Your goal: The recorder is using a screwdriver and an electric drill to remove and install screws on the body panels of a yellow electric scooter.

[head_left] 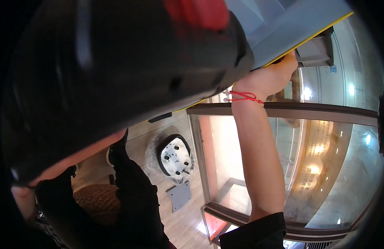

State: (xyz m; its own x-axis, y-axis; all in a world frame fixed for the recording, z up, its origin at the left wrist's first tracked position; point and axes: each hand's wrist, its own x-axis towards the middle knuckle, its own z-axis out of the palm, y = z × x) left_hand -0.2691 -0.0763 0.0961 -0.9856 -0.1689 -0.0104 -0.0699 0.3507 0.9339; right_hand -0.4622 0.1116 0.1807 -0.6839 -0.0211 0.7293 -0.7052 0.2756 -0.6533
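A large black rounded object (pixel 129 62), blurred and very close, fills the upper left, with a red patch on its upper part. Beside it a grey-blue panel (pixel 299 25) with a yellow edge slants to the upper right. My right hand (pixel 274 74), with a red string bracelet at the wrist, is curled at the panel's lower edge and grips it; most fingers are hidden. Along the underside of the black object runs a strip of bare skin (pixel 82 155), seemingly my left forearm. My left hand cannot be made out behind it.
Under my right arm stands a brown-framed glass counter (pixel 324 108) with bright reflections. A dark grey tray-like box (pixel 316 50) lies beyond it. On the wood floor are a black-rimmed white seat (pixel 174 155) in clear plastic and a grey plate (pixel 179 196). A brown woven cushion (pixel 96 201) shows between my black-clothed legs.
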